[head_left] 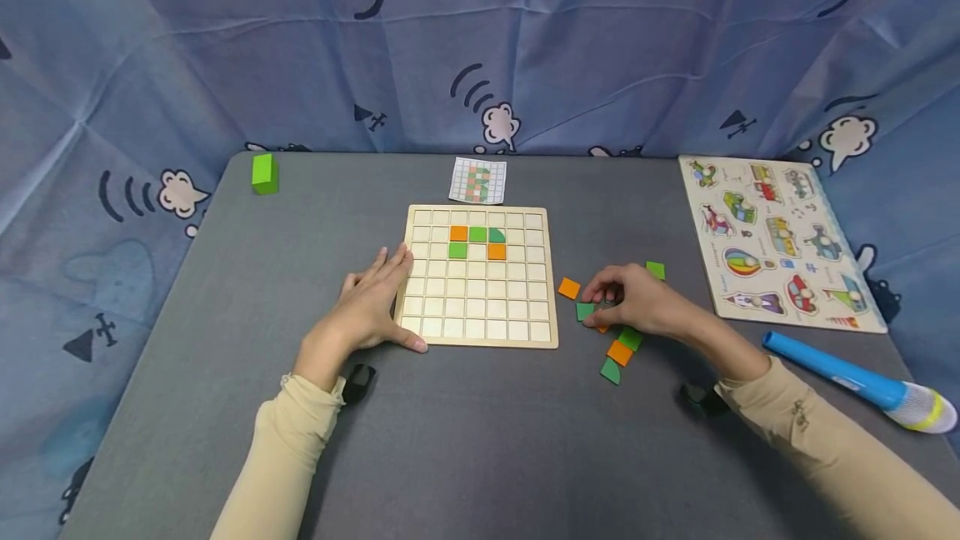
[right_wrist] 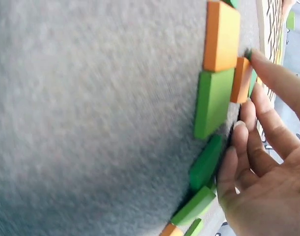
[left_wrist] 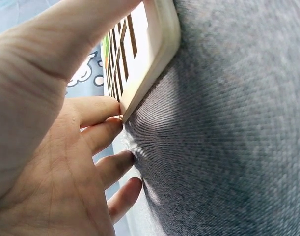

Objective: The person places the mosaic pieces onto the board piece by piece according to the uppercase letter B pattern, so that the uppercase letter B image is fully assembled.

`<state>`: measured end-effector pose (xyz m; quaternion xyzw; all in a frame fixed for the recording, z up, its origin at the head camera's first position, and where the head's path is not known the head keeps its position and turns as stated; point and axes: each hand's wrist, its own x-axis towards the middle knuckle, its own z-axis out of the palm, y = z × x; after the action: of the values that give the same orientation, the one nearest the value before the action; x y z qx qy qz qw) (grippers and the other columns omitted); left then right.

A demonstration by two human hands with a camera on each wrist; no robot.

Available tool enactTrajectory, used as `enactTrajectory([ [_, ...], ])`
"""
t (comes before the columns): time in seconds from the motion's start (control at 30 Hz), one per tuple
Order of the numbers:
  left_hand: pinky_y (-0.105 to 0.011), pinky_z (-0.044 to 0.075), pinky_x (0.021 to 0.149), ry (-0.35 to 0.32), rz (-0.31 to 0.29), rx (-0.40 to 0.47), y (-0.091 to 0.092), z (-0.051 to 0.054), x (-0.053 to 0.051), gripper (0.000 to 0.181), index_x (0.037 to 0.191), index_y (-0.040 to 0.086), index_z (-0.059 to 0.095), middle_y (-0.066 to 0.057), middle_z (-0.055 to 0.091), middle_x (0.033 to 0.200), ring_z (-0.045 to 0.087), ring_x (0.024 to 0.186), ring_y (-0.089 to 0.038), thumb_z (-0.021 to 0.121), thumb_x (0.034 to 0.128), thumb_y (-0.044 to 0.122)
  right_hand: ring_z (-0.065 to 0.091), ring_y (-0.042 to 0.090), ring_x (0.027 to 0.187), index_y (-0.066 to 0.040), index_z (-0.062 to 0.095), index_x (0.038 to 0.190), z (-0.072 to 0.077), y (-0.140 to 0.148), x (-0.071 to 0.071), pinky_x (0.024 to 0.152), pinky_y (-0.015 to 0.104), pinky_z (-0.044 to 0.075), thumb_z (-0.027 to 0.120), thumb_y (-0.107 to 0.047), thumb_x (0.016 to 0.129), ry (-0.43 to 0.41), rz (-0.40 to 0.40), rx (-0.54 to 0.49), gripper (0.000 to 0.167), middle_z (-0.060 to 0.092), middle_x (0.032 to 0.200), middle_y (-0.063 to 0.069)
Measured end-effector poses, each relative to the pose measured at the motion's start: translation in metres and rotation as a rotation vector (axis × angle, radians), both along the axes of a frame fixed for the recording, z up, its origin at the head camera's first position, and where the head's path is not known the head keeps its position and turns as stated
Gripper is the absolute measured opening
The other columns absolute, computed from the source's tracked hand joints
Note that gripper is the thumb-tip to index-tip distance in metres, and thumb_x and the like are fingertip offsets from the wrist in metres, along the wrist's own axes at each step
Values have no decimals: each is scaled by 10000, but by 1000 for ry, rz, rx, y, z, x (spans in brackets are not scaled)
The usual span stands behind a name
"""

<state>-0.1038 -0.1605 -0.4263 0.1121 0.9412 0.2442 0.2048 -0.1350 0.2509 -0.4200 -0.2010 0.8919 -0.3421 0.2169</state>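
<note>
So, one wooden grid board (head_left: 476,307) is being shown mid-frame, with five tiles (head_left: 477,234) being held in its upper half: two orange, two light green, one dark green. At least seven loose tiles (head_left: 620,352) are being seen right of center: three orange, two light green, two dark green; others are being blocked by the right hand (head_left: 637,300) in the head view. One pattern card (head_left: 477,182) is being kept upper center, one green block (head_left: 265,173) upper left. Pose-wise, the left hand (head_left: 369,302) is being held spread, fingers along the board's left edge, thumb at its lower left corner. A dark green tile (head_left: 585,312) is being pinched between right thumb and fingertips, palm inward.
</note>
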Motion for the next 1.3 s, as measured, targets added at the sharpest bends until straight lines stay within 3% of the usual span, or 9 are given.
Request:
enactTrajectory([
  [0.17,-612,191,1214,14,0,22,0,1,0,1426,1707,74,144,-73,43,1804,9,1676,-348,1024,638,412,539,172,829,-91,760,972,0,-2,1,720,246,450,902,-140,845,33,-4,9,197,668,924,38],
  [0.33,-610,183,1222,8,2,21,0,2,1,1422,1709,77,135,-73,37,1804,4,1676,-346,1020,646,407,553,158,734,-105,729,891,3,-7,-1,656,250,451,871,-123,877,4,-8,1,144,636,791,18],
  [0.47,-610,187,1220,8,2,13,0,2,1,1426,1710,79,129,-75,33,1803,4,1675,-349,1018,646,412,544,143,696,-76,765,1005,3,-15,-3,630,252,444,820,-102,926,13,-20,-38,100,631,806,33],
  [0.63,-607,188,1217,9,1,15,0,2,1,1428,1710,82,131,-67,30,1804,1,1676,-341,1020,643,416,510,157,694,-103,805,1191,1,-26,-7,618,262,418,745,-110,994,51,-27,-66,206,636,882,45],
  [0.77,-603,188,1215,8,3,18,0,2,1,1429,1710,79,137,-68,34,1805,-1,1677,-339,1022,639,416,525,179,724,-127,823,1140,0,-36,-9,646,261,414,746,-120,995,72,-44,-90,165,650,868,47],
  [0.93,-596,199,1211,12,2,10,0,1,1,1434,1711,82,137,-69,38,1804,1,1677,-339,1022,634,422,533,186,730,-89,809,1066,1,-49,-11,636,251,407,797,-125,957,64,-79,-154,115,689,868,78],
  [1.1,-602,197,1215,10,3,6,0,0,0,1435,1711,85,137,-65,38,1805,2,1677,-339,1023,633,421,593,185,747,-35,753,1017,-1,-62,-14,644,232,472,826,-64,917,52,-122,-200,127,707,914,123],
  [1.3,-601,196,1218,9,1,5,0,0,0,1436,1711,86,135,-59,34,1806,5,1677,-337,1022,634,424,599,208,804,-13,766,1183,-1,-76,-17,663,240,479,774,-21,949,37,-112,-202,234,715,1031,149],
])
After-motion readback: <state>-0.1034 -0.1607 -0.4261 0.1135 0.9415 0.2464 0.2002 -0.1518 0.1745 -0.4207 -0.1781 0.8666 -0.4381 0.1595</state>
